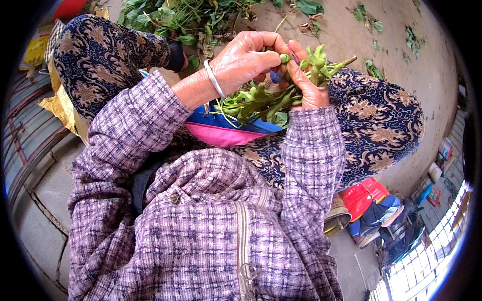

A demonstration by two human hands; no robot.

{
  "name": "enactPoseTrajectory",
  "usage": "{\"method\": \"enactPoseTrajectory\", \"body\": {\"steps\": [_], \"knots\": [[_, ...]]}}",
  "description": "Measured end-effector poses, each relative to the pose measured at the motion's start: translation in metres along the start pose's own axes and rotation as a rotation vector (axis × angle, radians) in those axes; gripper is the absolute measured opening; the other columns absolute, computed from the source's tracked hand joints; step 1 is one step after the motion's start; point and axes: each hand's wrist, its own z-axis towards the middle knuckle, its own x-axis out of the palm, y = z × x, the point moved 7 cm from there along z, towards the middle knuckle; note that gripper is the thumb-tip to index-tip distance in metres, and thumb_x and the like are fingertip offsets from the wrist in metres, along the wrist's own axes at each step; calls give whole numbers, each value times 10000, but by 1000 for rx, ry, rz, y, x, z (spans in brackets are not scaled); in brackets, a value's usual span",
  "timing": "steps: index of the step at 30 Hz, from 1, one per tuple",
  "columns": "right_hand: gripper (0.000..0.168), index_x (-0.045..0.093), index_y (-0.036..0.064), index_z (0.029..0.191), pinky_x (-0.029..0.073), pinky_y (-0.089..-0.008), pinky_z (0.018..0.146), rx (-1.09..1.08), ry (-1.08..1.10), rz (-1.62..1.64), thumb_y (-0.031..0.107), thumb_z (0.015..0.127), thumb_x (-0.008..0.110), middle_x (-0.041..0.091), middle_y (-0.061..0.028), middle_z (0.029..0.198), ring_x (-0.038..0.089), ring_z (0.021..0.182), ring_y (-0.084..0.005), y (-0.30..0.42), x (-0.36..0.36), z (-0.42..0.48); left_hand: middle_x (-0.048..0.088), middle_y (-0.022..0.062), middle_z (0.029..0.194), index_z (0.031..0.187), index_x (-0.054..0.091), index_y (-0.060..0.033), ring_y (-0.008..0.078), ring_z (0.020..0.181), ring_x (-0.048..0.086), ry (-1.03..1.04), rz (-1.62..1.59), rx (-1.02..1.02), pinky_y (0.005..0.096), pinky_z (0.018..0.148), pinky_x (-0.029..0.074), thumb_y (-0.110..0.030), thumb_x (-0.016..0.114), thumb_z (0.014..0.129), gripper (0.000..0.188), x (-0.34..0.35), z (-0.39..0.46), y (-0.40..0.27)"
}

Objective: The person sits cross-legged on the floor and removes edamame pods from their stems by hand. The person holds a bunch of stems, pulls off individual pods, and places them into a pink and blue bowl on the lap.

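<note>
My right hand [309, 88] grips a sprig of fuzzy green bean pods [319, 62], which look like soybeans, with the cut stem pointing up and right. Against its thumb, the fingertips of my left hand [244, 56] pinch a small green pod [285, 58]. The left wrist wears a silver bangle [215, 79]. Below both hands, more pods and stalks [263, 101] hang over a blue and pink thing [226, 133] between my legs; its full shape is hidden. Some fingers of both hands are hidden behind the plant.
A heap of leafy stalks [169, 19] lies on the floor ahead, with loose leaves [373, 69] scattered to the right. My patterned trouser legs [372, 109] frame the lap. Torn brown paper [62, 111] is at left. A red bag [363, 195] and a metal container [337, 218] stand at lower right.
</note>
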Motion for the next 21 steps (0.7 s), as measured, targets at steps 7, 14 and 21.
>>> {"method": "enactPoseTrajectory", "body": {"steps": [7,14,21], "knots": [[406,508,9,1172,509,-258,688,203,62,98,103,800,640,609,-86,972,596,816,-132,2,9,-9,553,-46,724,1039,565,-13,-2,566,416,123,219,40,148,495,334,-189,521,871,248,0,-4,-24],[591,380,5,1259,525,-376,791,292,137,-151,282,804,634,543,-174,1080,601,912,-257,6,18,-19,552,-60,698,905,574,-45,-12,571,451,81,245,17,142,489,332,-221,553,854,185,-9,1,-22],[626,327,17,1304,445,-320,881,244,475,-325,85,770,647,583,-128,1087,562,995,-198,2,36,-30,526,-63,669,875,577,-29,-18,541,405,-47,437,76,152,452,302,-161,513,843,150,-24,6,-17]]}}
